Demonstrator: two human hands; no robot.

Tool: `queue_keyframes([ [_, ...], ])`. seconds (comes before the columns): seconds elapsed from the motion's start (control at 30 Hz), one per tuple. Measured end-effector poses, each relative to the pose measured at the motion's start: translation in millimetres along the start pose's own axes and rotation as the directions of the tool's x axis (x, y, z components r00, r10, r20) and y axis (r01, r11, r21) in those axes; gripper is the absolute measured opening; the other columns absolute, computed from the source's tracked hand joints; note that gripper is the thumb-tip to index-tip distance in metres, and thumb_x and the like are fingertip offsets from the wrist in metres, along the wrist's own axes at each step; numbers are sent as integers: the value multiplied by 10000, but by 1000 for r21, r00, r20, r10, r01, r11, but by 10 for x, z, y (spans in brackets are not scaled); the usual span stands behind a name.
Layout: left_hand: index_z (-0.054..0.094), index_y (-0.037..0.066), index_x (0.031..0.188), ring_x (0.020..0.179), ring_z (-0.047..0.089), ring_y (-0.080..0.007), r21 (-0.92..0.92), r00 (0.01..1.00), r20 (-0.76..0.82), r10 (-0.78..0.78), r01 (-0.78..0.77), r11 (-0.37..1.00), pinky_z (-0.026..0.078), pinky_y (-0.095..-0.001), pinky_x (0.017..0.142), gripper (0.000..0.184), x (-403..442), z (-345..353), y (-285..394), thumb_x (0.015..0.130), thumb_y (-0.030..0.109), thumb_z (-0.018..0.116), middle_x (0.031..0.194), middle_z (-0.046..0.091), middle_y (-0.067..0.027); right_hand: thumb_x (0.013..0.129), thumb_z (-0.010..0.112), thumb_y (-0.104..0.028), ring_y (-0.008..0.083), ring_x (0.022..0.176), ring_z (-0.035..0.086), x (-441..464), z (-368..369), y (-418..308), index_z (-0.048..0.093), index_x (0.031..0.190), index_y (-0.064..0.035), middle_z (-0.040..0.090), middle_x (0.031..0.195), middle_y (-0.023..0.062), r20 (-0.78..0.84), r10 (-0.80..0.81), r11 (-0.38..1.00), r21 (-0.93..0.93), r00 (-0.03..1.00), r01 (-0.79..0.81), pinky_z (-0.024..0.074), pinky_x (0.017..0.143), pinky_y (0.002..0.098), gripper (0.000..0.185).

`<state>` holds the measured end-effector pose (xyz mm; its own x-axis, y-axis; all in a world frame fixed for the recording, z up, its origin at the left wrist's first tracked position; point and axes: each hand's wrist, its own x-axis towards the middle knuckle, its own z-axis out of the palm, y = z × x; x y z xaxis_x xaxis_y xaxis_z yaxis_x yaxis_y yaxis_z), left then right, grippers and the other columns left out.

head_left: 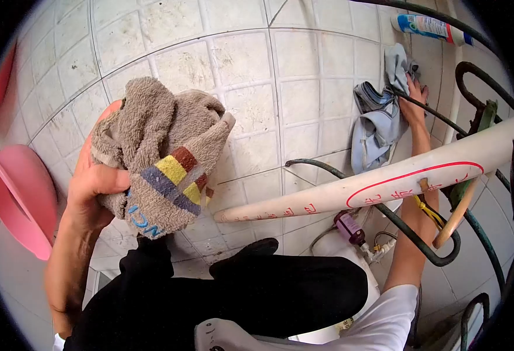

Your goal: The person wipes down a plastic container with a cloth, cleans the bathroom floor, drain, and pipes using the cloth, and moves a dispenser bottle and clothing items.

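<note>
A bunched brown-grey towel [152, 128] with yellow, red-brown and dark blue patches and blue lettering is in my left hand [96, 184], whose fingers and thumb are wrapped round it. Over at the right, my right hand [414, 100] rests on a crumpled light blue cloth [377, 131] lying on the tiles, its fingers apart. The cloth has a dark striped band. Behind the pale pipe, part of my right forearm is hidden.
A white pipe with red writing [327, 196] and dark curved metal bars [406, 231] cross the right side. Pink basin [26, 196] at left; blue-and-white bottle [426, 28] at upper right; purple bottle [349, 227] by a metal valve [380, 251]. White tiled floor [242, 105] has dirt marks.
</note>
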<state>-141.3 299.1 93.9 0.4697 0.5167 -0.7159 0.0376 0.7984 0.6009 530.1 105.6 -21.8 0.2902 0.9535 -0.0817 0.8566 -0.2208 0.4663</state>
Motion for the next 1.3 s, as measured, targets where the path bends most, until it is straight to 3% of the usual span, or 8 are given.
queue_keyframes([
  [0.3, 354, -8, 1579, 1370, 550, -306, -55, 1000, -8, -6, 6, 998, 385, -392, 1196, 1108, -19, 30, -38, 528, 151, 666, 1466, 560, -175, 940, 646, -393, 491, 1159, 648, -366, 346, 0, 557, 1452, -93, 684, 1258, 265, 532, 326, 873, 147, 782, -464, 518, 999, 515, 600],
  [0.53, 335, -12, 1591, 1392, 534, -330, -108, 999, 37, 0, 4, 994, 371, -411, 1217, 1121, 90, -20, -182, 534, 170, 660, 1503, 535, -193, 866, 680, -433, 495, 1092, 675, -839, -279, -1193, 717, 1168, 7, 704, 1136, 331, 639, 300, 740, 312, 708, -595, 524, 943, 551, 535],
  [0.67, 328, -24, 1587, 1399, 526, -349, -34, 998, 54, -21, 23, 999, 373, -422, 1221, 1099, 75, -9, -98, 560, 189, 655, 1511, 516, -221, 846, 664, -307, 481, 977, 689, -455, -981, -2074, 723, 1148, -4, 708, 1031, 305, 209, 87, 722, 661, 974, -207, 528, 929, 501, 431],
  [0.77, 325, -28, 1585, 1405, 518, -345, -27, 998, 69, -10, 12, 1000, 374, -420, 1219, 1076, 63, 18, -102, 586, 192, 658, 1516, 508, -221, 895, 725, -305, 348, 913, 696, -266, -1198, -2221, 708, 1190, 8, 733, 998, 205, 333, -71, 261, 916, 940, -305, 531, 904, 390, 430],
  [0.87, 327, -27, 1584, 1404, 514, -336, -82, 999, 50, 1, 4, 997, 379, -415, 1210, 1059, 34, -15, -157, 604, 184, 668, 1515, 507, -213, 926, 736, -291, 272, 919, 682, -271, -1168, -1898, 690, 1237, 13, 746, 1037, 166, 247, 71, 197, 946, 966, -257, 529, 900, 383, 438],
  [1.0, 329, -22, 1585, 1392, 519, -326, -135, 998, 55, -19, 26, 991, 381, -409, 1202, 1047, 17, 5, -151, 616, 166, 682, 1499, 520, -201, 961, 754, -384, 235, 1176, 639, -377, -520, -1111, 592, 1390, 57, 702, 1253, 186, 184, 234, 350, 900, 955, -259, 477, 1036, 361, 636],
  [1.1, 317, -19, 1590, 1382, 525, -329, -124, 999, 41, -24, 29, 992, 376, -413, 1204, 1049, -4, 0, -141, 626, 160, 690, 1494, 519, -196, 815, 795, -640, 466, 1421, 454, -497, -242, -1007, 331, 1531, 160, 472, 1501, 369, 415, 297, 722, 492, 860, -487, 366, 1182, 459, 1170],
  [1.3, 381, -12, 1552, 1310, 577, -322, -28, 997, 71, 40, -38, 999, 461, -420, 1129, 931, -5, -83, -184, 679, 186, 639, 1463, 555, -188, 719, 870, -427, 465, 1328, 530, -352, -415, -1726, 495, 1451, 77, 537, 1426, 333, 169, 257, 760, 572, 952, -307, 420, 1143, 464, 964],
])
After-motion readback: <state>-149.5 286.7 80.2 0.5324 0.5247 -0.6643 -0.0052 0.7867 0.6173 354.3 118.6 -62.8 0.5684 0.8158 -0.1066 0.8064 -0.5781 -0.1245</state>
